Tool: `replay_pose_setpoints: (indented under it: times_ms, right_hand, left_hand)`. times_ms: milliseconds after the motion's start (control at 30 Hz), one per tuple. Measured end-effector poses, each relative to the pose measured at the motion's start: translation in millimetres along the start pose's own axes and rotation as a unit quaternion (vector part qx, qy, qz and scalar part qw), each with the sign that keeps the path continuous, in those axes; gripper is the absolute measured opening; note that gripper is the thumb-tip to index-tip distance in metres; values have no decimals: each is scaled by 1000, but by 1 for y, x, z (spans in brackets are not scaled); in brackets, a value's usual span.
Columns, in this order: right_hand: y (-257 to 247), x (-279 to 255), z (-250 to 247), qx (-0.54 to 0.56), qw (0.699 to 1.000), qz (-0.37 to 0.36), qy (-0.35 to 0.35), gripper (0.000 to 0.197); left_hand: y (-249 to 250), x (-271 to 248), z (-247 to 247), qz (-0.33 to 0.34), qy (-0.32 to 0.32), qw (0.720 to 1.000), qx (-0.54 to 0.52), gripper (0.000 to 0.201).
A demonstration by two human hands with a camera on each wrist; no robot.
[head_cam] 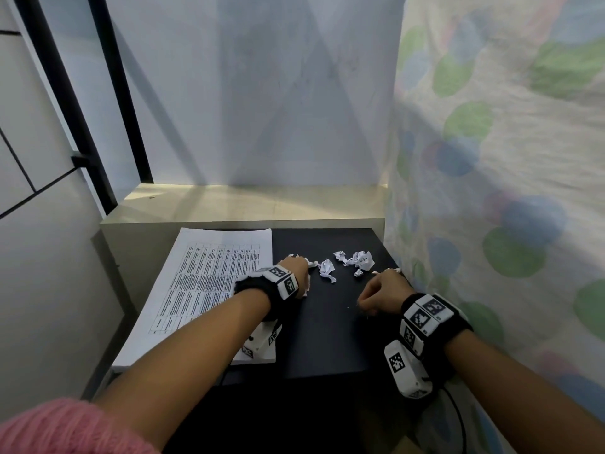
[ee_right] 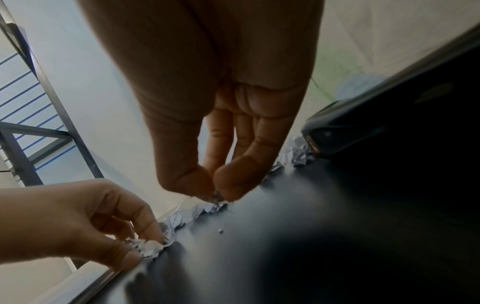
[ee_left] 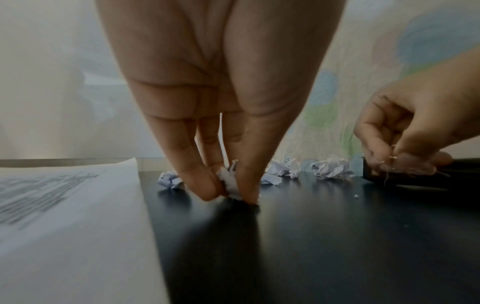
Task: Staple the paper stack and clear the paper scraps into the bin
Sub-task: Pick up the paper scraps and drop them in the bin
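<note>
A printed paper stack (head_cam: 209, 283) (ee_left: 52, 216) lies on the left part of the black table (head_cam: 327, 339). Several crumpled paper scraps (head_cam: 360, 260) (ee_left: 330, 168) (ee_right: 296, 152) are strewn across the table's far middle. My left hand (head_cam: 299, 273) (ee_left: 230, 193) (ee_right: 145, 246) pinches one white scrap (ee_left: 228, 181) against the tabletop, right beside the stack's edge. My right hand (head_cam: 370, 299) (ee_left: 400, 162) (ee_right: 217, 195) pinches a tiny thin glinting bit between thumb and forefinger, low over the table. A black stapler (ee_left: 415, 176) (ee_right: 363, 123) lies just behind it.
A beige shelf (head_cam: 245, 204) runs behind the table. A dotted curtain (head_cam: 491, 158) hangs close along the right edge, and a white wall stands at the left. No bin shows in any view. A small white crumb (ee_left: 356, 195) lies on the table.
</note>
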State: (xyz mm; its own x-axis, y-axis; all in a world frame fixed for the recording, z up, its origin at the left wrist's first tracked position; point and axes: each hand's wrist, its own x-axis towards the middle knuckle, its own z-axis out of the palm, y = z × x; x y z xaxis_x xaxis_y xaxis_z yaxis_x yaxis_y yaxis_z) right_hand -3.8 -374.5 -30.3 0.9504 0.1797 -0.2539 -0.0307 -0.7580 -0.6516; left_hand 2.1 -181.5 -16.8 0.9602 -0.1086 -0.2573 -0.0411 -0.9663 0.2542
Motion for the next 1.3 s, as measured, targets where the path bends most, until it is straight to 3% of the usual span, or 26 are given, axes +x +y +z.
replay_pose_setpoints:
  times_ms: [233,467,600,733,900,1067,1300]
  right_hand:
    - [-6,-6,18,40,999,1,0,26]
    - [-22,-7,44,19,1000,2,-7,28]
    - [-36,-4,44,23,1000,7,11,25]
    - [-57,-4,36,19,999,-34,11,30]
    - [-92,-2,21,40,996,-71,35,23]
    - [-152,-2,51,76,992,-99,14,17]
    - [-234,-20,164,128,971,-171,-111,14]
  left_hand:
    - [-17,-24,-1,23,21,999,-21,34]
    - [-25,-37,8,44,-40,998,-13,31]
    - [-30,-36,15,50,-9,999,-14,26]
    - [-34,-34,16,53,12,998,-18,25]
    - [-55,-52,-4,74,76,989,-103,22]
    - [-113,-106,-23,9,154,968,-198,25]
    - [-227,-207,-25,-144,290,910,-259,22]
